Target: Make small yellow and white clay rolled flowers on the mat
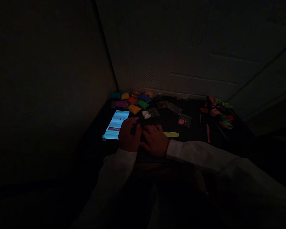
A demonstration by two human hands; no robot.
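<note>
In dim light my left hand (129,136) is at the front of the dark tabletop, overlapping the right edge of a lit phone (113,124). Its fingers are bent, with a dark gap near the thumb. Close against it is my right hand (156,141), palm down with fingers curled toward the left one. Whatever lies between the fingertips is too dark to make out. A yellow flat stick (173,135) sticks out beyond the right hand's far side. Just past the hands lies a white lump (146,114) with a clear bag (154,112).
Several coloured clay packets (134,109) lie along the back left. A clear bag with a pink piece (181,121) is right of centre. Farther right are a pink tool (208,133), a thin pink stick (200,122) and colourful flower-like pieces (215,111). Walls border the table behind.
</note>
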